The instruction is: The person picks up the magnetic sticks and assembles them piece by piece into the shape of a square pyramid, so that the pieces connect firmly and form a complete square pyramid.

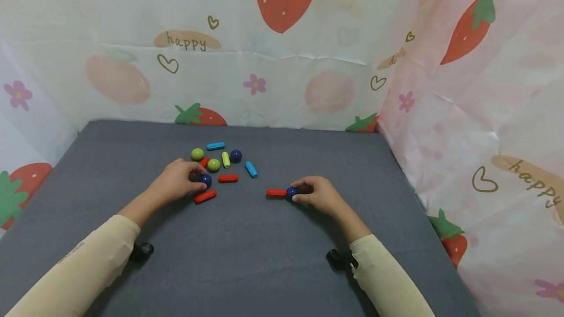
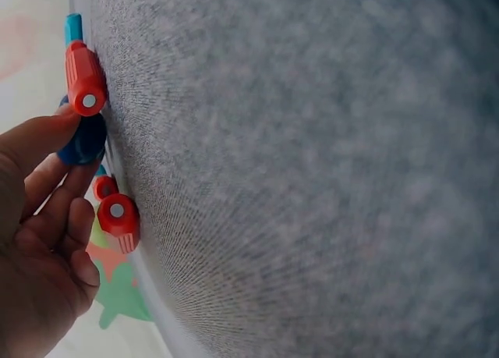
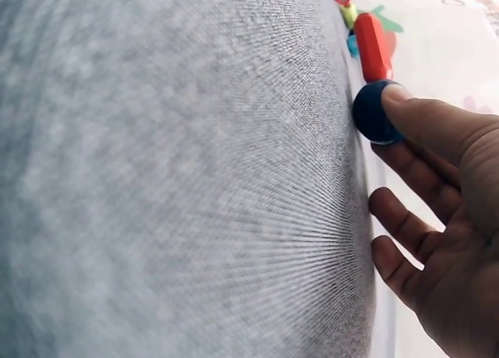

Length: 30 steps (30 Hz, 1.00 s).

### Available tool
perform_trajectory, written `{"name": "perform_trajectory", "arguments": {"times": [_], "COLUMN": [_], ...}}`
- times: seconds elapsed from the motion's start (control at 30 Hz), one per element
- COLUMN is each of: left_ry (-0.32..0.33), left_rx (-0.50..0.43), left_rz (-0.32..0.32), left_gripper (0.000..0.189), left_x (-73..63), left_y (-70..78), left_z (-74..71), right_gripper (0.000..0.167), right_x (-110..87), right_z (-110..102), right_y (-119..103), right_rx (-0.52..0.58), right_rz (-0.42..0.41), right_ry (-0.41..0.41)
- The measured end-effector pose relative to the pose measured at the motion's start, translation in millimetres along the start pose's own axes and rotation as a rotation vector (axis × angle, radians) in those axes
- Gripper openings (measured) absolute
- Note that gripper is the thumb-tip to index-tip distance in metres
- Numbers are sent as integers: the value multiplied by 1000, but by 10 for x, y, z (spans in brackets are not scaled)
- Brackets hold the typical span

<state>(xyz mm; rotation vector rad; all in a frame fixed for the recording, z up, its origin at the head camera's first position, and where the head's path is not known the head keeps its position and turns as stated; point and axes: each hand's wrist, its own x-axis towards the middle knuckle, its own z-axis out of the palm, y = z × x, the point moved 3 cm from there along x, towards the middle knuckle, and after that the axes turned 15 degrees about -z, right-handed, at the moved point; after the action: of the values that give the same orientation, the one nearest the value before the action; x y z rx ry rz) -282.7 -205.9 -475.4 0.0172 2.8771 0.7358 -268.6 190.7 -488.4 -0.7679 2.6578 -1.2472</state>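
My left hand (image 1: 174,182) pinches a dark blue ball (image 1: 205,180) between thumb and fingers, low over the grey cloth. Just in front of it lies a red rod (image 1: 205,196), and to its right another red rod (image 1: 228,178). In the left wrist view, two red rods show pale round end faces beside the blue ball (image 2: 84,142). Farther right, my right hand (image 1: 325,197) holds a second blue ball (image 1: 292,193) by thumb and fingertips. A red rod (image 1: 276,192) touches that ball end-on and points left; the right wrist view shows the same contact.
Behind the left hand are green balls (image 1: 213,165), a partly hidden red rod (image 1: 204,162), a yellow-green rod (image 1: 226,159), a blue ball (image 1: 236,155) and light blue rods (image 1: 251,169). Strawberry-print cloth (image 1: 273,62) hangs along the back and sides of the table (image 1: 246,258).
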Motion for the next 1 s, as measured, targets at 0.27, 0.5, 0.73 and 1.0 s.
{"name": "perform_trajectory", "arguments": {"times": [0.27, 0.5, 0.73, 1.0], "left_ry": [9, 22, 9, -11], "left_rx": [-10, -25, -46, -69], "left_rz": [-3, 48, 118, 147], "left_gripper": [36, 38, 32, 28], "left_x": [-2, -21, -56, -56], "left_y": [54, 178, 338, 526], "left_z": [-62, -98, 20, 126], "right_gripper": [30, 30, 30, 32], "right_x": [27, 36, 17, 14], "right_z": [-17, -30, -24, -7], "right_y": [12, 17, 23, 23], "right_rx": [-3, -14, -3, 4], "right_rz": [2, -2, -5, -9], "right_ry": [-5, -7, -5, -1]}}
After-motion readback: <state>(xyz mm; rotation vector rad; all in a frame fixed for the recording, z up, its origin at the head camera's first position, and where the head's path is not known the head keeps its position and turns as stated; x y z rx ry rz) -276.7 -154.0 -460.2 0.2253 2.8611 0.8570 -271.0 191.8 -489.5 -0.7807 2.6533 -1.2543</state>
